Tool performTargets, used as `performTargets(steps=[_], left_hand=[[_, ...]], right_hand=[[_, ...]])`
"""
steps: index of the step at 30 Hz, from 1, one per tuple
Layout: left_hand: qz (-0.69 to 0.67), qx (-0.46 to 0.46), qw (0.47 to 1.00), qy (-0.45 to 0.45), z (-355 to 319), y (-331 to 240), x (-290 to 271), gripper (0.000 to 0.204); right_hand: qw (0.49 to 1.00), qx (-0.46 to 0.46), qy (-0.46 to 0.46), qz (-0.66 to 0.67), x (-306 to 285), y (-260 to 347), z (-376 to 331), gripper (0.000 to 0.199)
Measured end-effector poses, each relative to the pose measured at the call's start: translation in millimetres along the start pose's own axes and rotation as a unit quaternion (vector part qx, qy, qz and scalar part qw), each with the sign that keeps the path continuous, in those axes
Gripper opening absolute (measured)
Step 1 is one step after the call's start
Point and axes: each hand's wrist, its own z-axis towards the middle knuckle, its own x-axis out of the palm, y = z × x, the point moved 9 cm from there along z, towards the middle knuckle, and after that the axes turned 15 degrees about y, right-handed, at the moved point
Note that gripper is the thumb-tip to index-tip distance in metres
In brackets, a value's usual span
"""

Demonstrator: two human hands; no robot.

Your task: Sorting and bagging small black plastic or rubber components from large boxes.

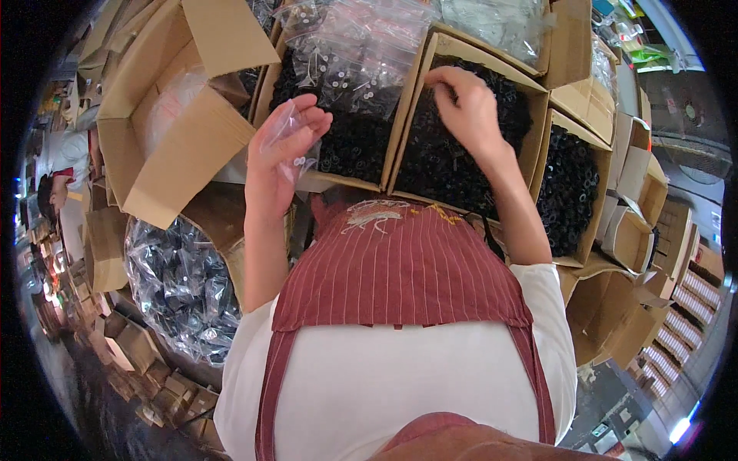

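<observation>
Left hand (pixel 286 142): yours, palm up, fingers half curled, thumb and palm keeping loose hold of a small clear plastic bag (pixel 277 132), small white disc at its near end; positioned at the near-left edge of the left box. Right hand (pixel 467 111): yours, fingers bent downward above the middle box, a tall brown cardboard carton (pixel 492 61) of small black ring-like parts (pixel 450 161); whether the fingertips grip any, you cannot tell from here. Room: an open gap between your hands, above the adjoining cardboard walls. Edges: far rim beyond your right hand; right wall beside your wrist, with black rings (pixel 569 192) in the next box; brown carton flap (pixel 188 157) just left of your left hand; maroon pinstriped cloth apron (pixel 400 265) at the near rims. Markings: white and yellow embroidery (pixel 377 215) on the apron, too indistinct to tell whether it includes lettering.
</observation>
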Motion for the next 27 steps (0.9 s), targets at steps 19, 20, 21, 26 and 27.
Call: performTargets(steps=[19,20,21,26,27], left_hand=[[0.852,-0.197,0.477,-0.083,47.2,-165.9,-147.2,0.054],[0.855,-0.199,0.469,-0.097,41.1,-162.0,-161.6,0.054],[0.756,-0.151,0.614,-0.171,42.2,-157.1,-192.0,0.047],[0.666,0.114,0.675,-0.297,9.3,-184.3,-136.0,0.027],[0.656,0.206,0.668,-0.284,4.1,-180.2,-111.5,0.024]], right_hand=[[0.997,-0.069,0.021,-0.035,17.2,-0.6,27.5,0.031],[0.996,-0.076,0.021,-0.049,18.6,4.7,33.4,0.030],[0.994,-0.084,0.020,-0.071,21.1,5.5,35.8,0.028],[0.982,-0.103,0.046,-0.150,53.5,14.9,46.0,0.027],[0.976,-0.095,0.051,-0.189,63.3,21.4,50.0,0.029]])
